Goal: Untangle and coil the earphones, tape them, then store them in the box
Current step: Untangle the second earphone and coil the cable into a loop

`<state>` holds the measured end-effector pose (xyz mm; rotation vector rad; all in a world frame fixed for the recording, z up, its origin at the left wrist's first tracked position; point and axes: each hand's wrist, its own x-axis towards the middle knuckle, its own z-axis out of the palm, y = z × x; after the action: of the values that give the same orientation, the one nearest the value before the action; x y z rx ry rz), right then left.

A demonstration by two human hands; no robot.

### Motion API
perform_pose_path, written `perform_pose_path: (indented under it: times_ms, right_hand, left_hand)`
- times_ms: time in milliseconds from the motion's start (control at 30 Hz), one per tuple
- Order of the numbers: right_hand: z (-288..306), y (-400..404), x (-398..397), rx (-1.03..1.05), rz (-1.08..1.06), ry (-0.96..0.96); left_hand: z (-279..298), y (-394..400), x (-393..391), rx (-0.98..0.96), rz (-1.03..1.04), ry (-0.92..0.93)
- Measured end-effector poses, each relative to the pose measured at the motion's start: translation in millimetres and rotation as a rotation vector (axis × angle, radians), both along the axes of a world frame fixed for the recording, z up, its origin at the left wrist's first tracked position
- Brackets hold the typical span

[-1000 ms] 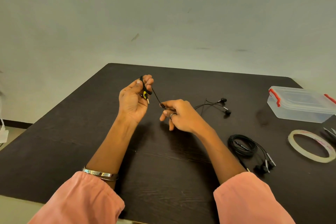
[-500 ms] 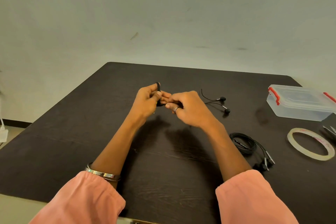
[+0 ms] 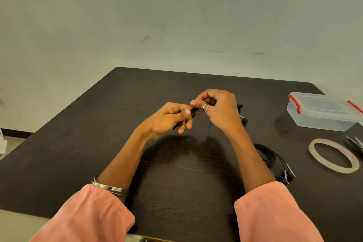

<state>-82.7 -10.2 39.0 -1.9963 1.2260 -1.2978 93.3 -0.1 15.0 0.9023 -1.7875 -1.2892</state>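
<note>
Above the middle of the dark table, my left hand [image 3: 170, 116] grips a small bundle of black earphone cord [image 3: 193, 111], its plug end sticking out below the palm. My right hand [image 3: 218, 108] pinches the same cord just right of it, fingers curled. A thin strand hangs down from my right hand. The two earbuds [image 3: 242, 113] lie on the table behind my right hand, partly hidden. A second black earphone set [image 3: 268, 156] lies coiled by my right forearm. The clear box [image 3: 322, 112] with red clips stands shut at the right.
A roll of clear tape [image 3: 333, 155] lies flat near the right edge, with a dark tool [image 3: 355, 142] beside it, cut off by the frame. The table [image 3: 98, 143] has its near edge under my pink sleeves.
My hands have come together: the left dropped and moved right with the cord bundle, the right rose to meet it. The loose cord between them has shortened.
</note>
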Motion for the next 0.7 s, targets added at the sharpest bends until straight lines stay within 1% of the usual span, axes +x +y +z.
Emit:
perform_pose_path:
  times_ms: [67,267,433,533,700]
  right_hand:
    - [0,-2,-3,0.000,-0.029,-0.059]
    - [-4,-5,-2,0.039,-0.028,-0.162]
    - [-8,-9,-1,0.087,0.021,-0.083]
    - [-12,-11,0,0.146,0.032,-0.060]
    - [-18,-11,6,0.157,0.043,0.004]
  left_hand:
    - [0,1,-1,0.058,0.004,0.056]
    - [3,0,3,0.201,-0.028,0.340]
    - [5,-5,9,0.235,0.040,0.533]
    - [6,-6,10,0.240,0.104,0.573]
    - [8,-6,8,0.248,0.228,0.639]
